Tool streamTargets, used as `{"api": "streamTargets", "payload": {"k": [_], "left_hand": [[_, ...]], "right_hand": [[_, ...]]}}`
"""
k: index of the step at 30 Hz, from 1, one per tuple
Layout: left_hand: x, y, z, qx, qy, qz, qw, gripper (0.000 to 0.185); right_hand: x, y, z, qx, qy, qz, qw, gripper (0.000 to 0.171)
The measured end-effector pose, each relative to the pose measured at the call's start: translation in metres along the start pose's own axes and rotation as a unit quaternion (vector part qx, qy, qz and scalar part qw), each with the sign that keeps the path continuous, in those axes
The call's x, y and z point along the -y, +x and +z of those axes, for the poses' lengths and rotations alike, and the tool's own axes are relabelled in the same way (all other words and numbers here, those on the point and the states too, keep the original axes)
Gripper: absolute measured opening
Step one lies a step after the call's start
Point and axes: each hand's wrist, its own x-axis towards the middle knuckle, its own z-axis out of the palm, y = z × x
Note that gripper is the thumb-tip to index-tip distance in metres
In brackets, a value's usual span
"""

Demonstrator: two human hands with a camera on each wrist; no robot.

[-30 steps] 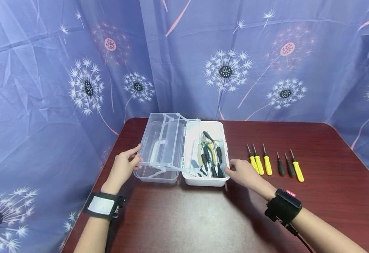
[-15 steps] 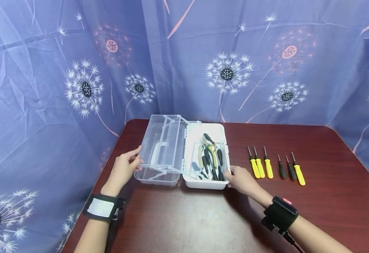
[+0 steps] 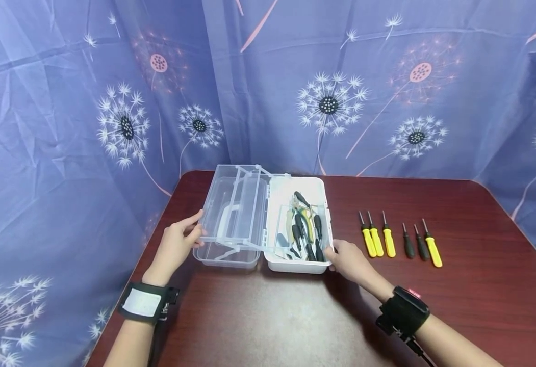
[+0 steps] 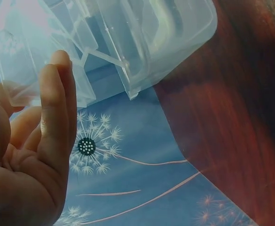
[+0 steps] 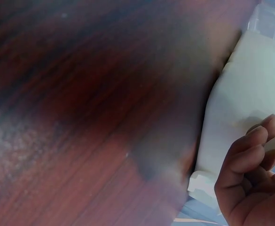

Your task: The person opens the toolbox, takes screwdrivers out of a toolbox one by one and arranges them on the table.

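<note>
An open toolbox lies on the table, with a white base [image 3: 297, 265] and a clear plastic lid [image 3: 231, 260] folded out to the left. Clear hinged trays [image 3: 222, 204] are swung over the lid. My left hand [image 3: 174, 247] pinches the trays' left edge between thumb and fingers; the left wrist view shows the clear tray [image 4: 29, 70] in that grip. At the base's near right corner, my right hand [image 3: 348, 259] holds the rim, its fingers curled against the white wall [image 5: 240, 103]. Inside the base lie pliers [image 3: 308, 219] and several black-handled screwdrivers [image 3: 318, 224].
On the table [image 3: 268, 316] to the right lie yellow-handled screwdrivers [image 3: 376, 242] and black-handled screwdrivers [image 3: 408, 247] in a row, with another yellow-handled screwdriver [image 3: 433, 251] at its right end. A blue dandelion-print curtain [image 3: 268, 102] hangs behind and to the left.
My right hand has shifted slightly toward me along the base's right side, onto the near corner. The left hand keeps its grip on the trays, and the toolbox stays in place.
</note>
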Motion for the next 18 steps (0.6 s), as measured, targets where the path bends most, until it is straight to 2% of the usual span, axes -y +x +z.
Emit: {"api": "streamTargets", "payload": {"k": [3, 6, 10, 12, 15, 18], "left_hand": [[0.0, -0.002, -0.002, 0.004, 0.003, 0.002, 1.0, 0.046], [0.0, -0.003, -0.004, 0.0, 0.019, 0.022, 0.9996, 0.046], [0.005, -0.002, -0.009, -0.036, 0.049, 0.044, 0.9972, 0.049], [0.008, -0.001, -0.013, -0.053, 0.055, 0.041, 0.9963, 0.051], [0.015, 0.0, -0.018, -0.056, 0.049, 0.014, 0.9971, 0.053], [0.023, 0.001, -0.019, -0.021, 0.045, -0.034, 0.9982, 0.058]], "right_hand": [[0.001, -0.001, -0.001, 0.002, -0.002, 0.0, 1.0, 0.021], [0.002, 0.0, 0.0, 0.002, -0.005, 0.0, 1.0, 0.021], [0.003, 0.001, 0.001, 0.006, -0.004, 0.0, 1.0, 0.021], [0.004, 0.002, 0.0, 0.008, -0.004, 0.001, 1.0, 0.022], [0.004, 0.002, -0.001, 0.008, -0.005, 0.002, 1.0, 0.021], [0.003, 0.001, -0.001, 0.008, -0.003, 0.005, 1.0, 0.02]]}}
